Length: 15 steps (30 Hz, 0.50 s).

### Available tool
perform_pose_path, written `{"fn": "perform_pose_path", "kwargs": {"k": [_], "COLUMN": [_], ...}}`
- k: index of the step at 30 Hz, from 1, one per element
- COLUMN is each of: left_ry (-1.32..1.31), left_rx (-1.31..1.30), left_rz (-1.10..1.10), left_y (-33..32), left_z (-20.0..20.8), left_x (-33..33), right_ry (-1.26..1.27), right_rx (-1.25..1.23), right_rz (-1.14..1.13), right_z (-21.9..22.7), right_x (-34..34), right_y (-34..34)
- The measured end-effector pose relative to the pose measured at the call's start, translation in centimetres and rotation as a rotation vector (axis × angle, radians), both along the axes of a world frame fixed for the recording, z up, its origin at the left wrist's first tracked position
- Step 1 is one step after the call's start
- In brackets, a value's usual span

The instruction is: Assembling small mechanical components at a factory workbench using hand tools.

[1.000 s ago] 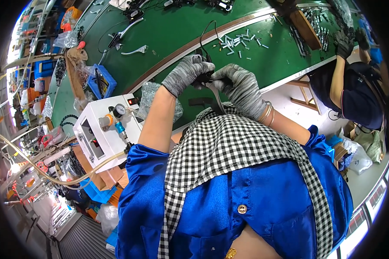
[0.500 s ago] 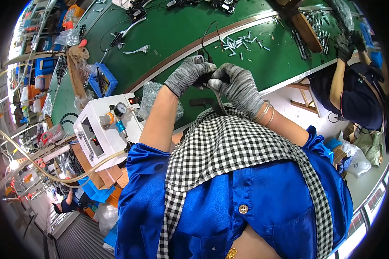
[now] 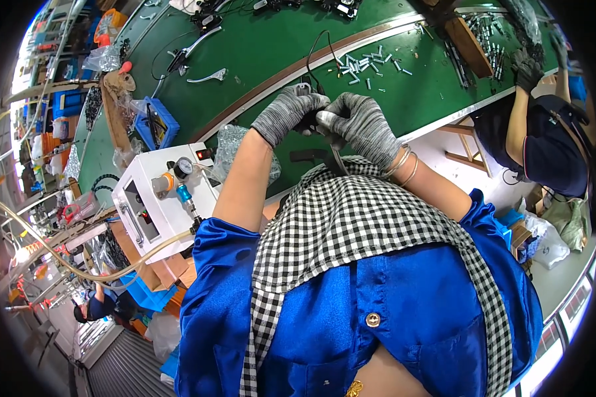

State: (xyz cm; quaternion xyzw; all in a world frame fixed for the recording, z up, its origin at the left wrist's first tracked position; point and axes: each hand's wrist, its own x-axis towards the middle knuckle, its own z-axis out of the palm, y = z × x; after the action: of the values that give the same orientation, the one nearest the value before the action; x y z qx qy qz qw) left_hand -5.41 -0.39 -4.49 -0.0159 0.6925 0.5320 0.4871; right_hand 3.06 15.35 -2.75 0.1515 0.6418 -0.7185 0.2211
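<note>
Both my hands wear grey knitted gloves and meet over the near edge of the green bench. Between them is a brake lever [image 3: 309, 123] with a black body; a thin black cable [image 3: 309, 63] loops away from it onto the bench. My left hand [image 3: 289, 114] is closed around the body from the left. From the right, my right hand [image 3: 363, 127] closes on the same piece, thumb and fingertips pressed together at it. A curved silver blade shows below my right fingers, pointing toward my checked apron [image 3: 371, 218]. The fingers hide much of the piece.
Several silver pins [image 3: 361, 66] lie loose beyond my hands. Silver levers [image 3: 209, 76] rest farther left. A white box with a gauge [image 3: 162, 192] and a blue bin [image 3: 157, 124] stand at left. At right, a co-worker's gloved hand [image 3: 528, 71] is near dark rods.
My hands stay together on the brake lever; the right one has shifted slightly up and left. At the right, the co-worker's hands have moved a little.
</note>
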Motion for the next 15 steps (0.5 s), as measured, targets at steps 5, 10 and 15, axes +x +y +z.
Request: {"fn": "perform_pose_path", "kwargs": {"k": [5,10,15], "left_ry": [0.009,0.005,0.048], "left_rx": [0.065,0.085,-0.008], "left_rz": [0.017,-0.035,-0.027], "left_y": [0.7,0.3,0.4], "left_z": [-0.1,-0.6,-0.1], "left_x": [0.0,-1.6,0.0], "right_ry": [0.316,0.267,0.192], "right_rx": [0.359,0.398,0.124], "right_rz": [0.011,0.01,-0.1], "right_z": [0.7,0.7,-0.5], "right_x": [0.0,-1.9,0.8], "right_y": [0.0,0.0,-0.2]}}
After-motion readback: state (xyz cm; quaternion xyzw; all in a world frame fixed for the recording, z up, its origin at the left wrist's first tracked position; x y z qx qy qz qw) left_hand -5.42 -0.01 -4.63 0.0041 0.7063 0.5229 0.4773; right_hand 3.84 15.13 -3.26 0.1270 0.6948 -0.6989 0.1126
